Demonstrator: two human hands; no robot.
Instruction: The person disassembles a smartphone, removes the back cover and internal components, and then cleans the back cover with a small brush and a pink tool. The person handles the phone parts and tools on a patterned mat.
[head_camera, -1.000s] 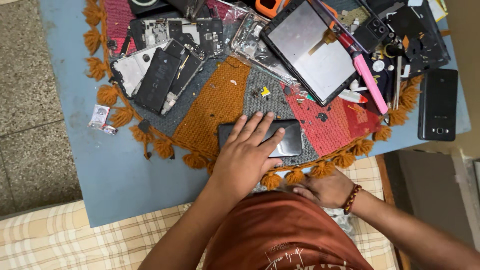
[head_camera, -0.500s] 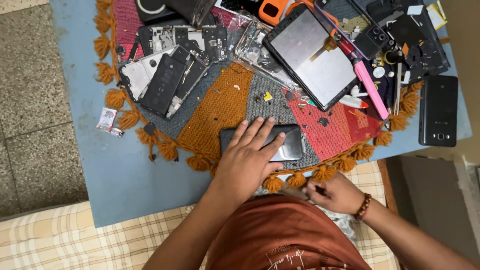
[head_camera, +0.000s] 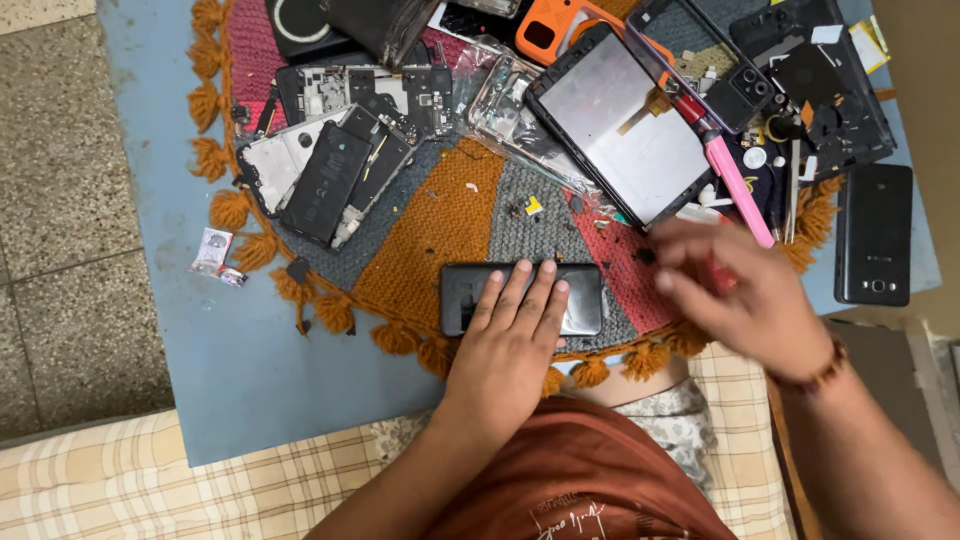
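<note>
While flat, left hand (head_camera: 510, 345) pins phone (head_camera: 470, 295) (black).

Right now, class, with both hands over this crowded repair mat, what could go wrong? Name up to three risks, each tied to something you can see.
1. The right hand, blurred in motion, passes near the pink tool; it might knock it.
2. Tiny loose parts on the woven mat could scatter.
3. The left hand presses flat on the dark phone near the mat's edge; it might slide off.

right hand (head_camera: 745, 295) lifted from mat edge, now blurred over mat's red patch (head_camera: 625, 270).
</note>
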